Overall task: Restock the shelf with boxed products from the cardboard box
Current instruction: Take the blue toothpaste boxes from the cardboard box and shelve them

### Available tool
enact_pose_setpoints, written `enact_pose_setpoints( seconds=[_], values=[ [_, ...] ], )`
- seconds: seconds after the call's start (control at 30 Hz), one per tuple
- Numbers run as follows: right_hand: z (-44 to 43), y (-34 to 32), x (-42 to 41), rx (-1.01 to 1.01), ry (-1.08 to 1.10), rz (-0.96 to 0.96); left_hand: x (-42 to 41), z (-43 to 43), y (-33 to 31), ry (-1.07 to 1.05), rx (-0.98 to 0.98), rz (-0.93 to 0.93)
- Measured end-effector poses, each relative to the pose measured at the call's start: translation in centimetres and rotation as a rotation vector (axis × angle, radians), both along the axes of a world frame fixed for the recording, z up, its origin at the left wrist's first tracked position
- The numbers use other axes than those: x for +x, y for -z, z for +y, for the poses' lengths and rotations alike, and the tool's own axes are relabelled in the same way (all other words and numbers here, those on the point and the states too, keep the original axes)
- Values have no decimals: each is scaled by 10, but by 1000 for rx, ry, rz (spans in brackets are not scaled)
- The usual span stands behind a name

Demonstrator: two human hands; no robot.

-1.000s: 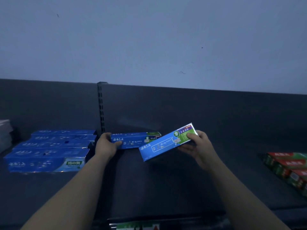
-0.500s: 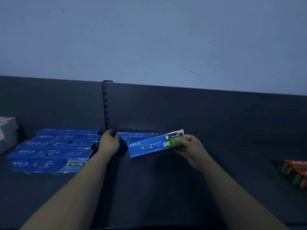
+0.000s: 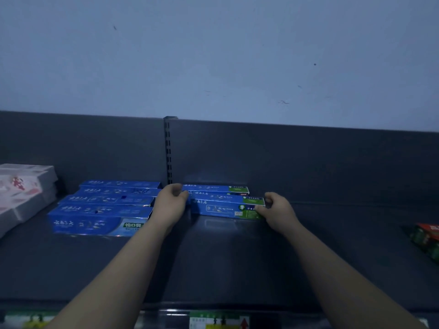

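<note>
Front box [image 3: 223, 208], rear box [image 3: 213, 189]: left-right, green ends right.

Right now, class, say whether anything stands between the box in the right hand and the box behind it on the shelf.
Nothing visible does. The front box lies on the shelf directly before the rear box; the right hand grips its green end.

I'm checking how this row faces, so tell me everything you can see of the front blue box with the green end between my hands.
The front blue box is a long, glossy-looking carton, blue with white print and a green right end. It lies lengthwise on the dark shelf, just ahead of a matching rear box. The right hand grips its green end. The left hand sits at its left end, contact unclear.
</note>
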State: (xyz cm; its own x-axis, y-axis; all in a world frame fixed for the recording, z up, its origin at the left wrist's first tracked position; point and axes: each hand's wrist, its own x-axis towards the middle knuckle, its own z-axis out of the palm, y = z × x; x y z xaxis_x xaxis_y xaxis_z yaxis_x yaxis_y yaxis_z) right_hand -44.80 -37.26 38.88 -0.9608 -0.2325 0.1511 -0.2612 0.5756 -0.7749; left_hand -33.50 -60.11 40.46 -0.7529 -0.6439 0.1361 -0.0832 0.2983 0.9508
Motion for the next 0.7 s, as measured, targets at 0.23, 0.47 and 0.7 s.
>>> enact_pose_setpoints(
  seconds=[0.23, 0.47, 0.7],
  values=[
    [26, -16, 62, 184, 29, 57, 27, 27, -1, 153, -133, -11],
    [61, -24, 160, 257, 142, 164, 69, 73, -8, 396, -350, -5],
    [117, 0, 279, 265, 359, 182, 131, 134, 11, 648, -467, 83]
  ],
)
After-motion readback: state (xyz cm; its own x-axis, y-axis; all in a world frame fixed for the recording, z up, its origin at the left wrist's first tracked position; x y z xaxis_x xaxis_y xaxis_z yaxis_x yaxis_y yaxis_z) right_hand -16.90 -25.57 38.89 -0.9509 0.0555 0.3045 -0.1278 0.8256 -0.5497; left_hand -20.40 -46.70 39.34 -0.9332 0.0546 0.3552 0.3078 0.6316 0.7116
